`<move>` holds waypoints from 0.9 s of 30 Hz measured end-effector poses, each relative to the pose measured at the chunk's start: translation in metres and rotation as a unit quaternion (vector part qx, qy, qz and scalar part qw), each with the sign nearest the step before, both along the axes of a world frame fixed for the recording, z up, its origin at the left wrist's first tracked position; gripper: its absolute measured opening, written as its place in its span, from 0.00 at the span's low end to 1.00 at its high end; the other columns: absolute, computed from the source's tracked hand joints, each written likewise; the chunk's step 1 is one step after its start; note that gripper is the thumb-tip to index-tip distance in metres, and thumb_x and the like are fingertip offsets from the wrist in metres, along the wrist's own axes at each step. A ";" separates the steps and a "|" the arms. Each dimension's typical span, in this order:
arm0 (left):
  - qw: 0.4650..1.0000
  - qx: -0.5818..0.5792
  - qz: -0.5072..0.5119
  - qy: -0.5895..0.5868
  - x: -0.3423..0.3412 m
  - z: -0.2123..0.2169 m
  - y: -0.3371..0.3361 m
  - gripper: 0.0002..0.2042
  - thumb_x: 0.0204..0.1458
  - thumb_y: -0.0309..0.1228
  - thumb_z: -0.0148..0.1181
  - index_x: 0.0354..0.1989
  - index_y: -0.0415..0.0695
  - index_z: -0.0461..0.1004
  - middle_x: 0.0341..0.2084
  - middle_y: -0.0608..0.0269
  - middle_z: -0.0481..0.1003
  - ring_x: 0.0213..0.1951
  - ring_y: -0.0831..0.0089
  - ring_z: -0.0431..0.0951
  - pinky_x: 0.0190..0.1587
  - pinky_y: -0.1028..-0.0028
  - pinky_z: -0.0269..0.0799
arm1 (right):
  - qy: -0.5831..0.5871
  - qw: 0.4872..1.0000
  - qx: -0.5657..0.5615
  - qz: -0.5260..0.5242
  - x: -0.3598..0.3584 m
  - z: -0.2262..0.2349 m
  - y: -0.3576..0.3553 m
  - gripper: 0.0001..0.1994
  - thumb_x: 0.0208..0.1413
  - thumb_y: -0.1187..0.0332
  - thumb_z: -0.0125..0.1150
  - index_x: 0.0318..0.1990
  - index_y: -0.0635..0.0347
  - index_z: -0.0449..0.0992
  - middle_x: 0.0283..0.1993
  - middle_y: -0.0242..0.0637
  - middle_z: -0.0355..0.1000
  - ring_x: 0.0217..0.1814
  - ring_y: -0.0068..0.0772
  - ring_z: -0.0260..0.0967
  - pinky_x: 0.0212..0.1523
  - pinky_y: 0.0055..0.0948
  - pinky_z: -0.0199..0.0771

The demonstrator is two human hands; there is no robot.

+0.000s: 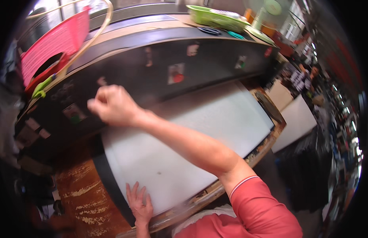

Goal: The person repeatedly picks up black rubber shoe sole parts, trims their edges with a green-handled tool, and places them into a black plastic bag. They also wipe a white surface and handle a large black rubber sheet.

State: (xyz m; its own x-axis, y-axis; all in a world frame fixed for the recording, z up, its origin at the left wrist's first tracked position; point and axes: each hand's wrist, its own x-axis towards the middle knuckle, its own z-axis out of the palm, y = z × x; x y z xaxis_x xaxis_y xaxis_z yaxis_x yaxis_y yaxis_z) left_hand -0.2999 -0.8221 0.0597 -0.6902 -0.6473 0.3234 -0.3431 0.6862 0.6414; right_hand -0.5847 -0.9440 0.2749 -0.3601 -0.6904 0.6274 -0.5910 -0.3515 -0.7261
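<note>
fingers (133,193) of the left hand (139,204) lie spread flat on the white board (199,131), near its front edge. right hand (112,105) has fingers curled together at the black machine front (152,75), by a green button (74,117), holding nothing that shows

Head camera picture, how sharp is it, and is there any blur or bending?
Head view: the raised right hand is motion-blurred; the left hand, flat on the white flat bed, is sharper; the black machine housing's straight edges bow toward the dark round rim; background at right is soft.
</note>
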 end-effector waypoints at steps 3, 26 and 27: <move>1.000 -0.003 -0.005 -0.015 0.004 -0.011 0.000 0.18 0.54 0.19 0.62 0.54 0.42 0.78 0.65 0.49 0.71 0.74 0.37 0.57 0.72 0.46 0.57 | -0.069 0.996 0.047 0.039 0.013 -0.065 0.096 0.13 0.60 0.63 0.67 0.30 0.66 0.80 0.22 0.45 0.77 0.23 0.33 0.75 0.28 0.36 0.73; 0.783 0.186 -0.561 -0.191 -0.285 -0.098 0.403 0.10 0.64 0.26 0.59 0.49 0.35 0.82 0.40 0.48 0.84 0.44 0.60 0.85 0.50 0.68 0.79 | -0.448 0.745 0.153 -0.470 0.091 -0.233 0.772 0.16 0.66 0.56 0.63 0.44 0.62 0.81 0.36 0.43 0.82 0.37 0.38 0.81 0.41 0.37 0.78; 0.782 0.150 -0.559 -0.230 -0.291 -0.131 0.398 0.11 0.64 0.29 0.58 0.47 0.35 0.83 0.38 0.48 0.84 0.42 0.61 0.85 0.48 0.67 0.79 | -0.446 0.729 0.163 -0.493 0.092 -0.234 0.784 0.16 0.66 0.56 0.63 0.45 0.62 0.81 0.37 0.43 0.82 0.38 0.37 0.81 0.42 0.37 0.78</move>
State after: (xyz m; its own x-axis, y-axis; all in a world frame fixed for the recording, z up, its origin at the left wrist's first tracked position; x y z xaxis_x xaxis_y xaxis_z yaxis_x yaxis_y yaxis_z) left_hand -0.5905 -0.4236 -0.0713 -0.8777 0.4455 -0.1768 0.1221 0.5644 0.8164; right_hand -0.4930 -0.1603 0.0410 -0.9464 0.1198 -0.3001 0.3192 0.2025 -0.9258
